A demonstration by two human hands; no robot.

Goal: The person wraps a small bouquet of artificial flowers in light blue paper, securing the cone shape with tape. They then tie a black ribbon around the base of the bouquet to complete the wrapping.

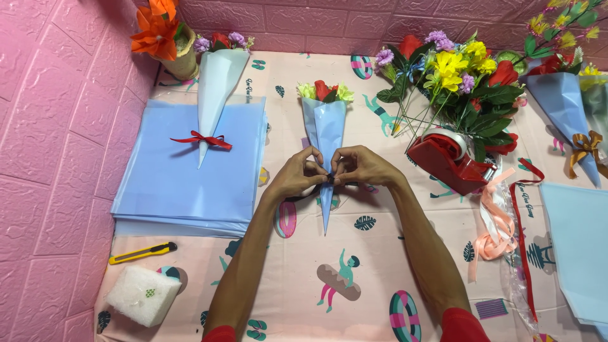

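Observation:
A light blue paper cone (325, 130) lies in the middle of the patterned table, with a red flower and pale yellow-green flowers (325, 92) sticking out of its wide far end. My left hand (299, 175) and my right hand (361, 166) meet on the cone's narrow part. The fingertips of both pinch a small dark piece against the paper. The cone's tip (325, 221) points toward me below my hands.
A stack of blue sheets (183, 183) lies at left, with a finished cone tied by a red ribbon (212, 101) on top. Yellow cutter (142, 252) and white foam block (142, 294) near left. Red tape dispenser (446, 161), loose flowers (456, 76), ribbons (500, 221) and more blue paper (579, 247) at right.

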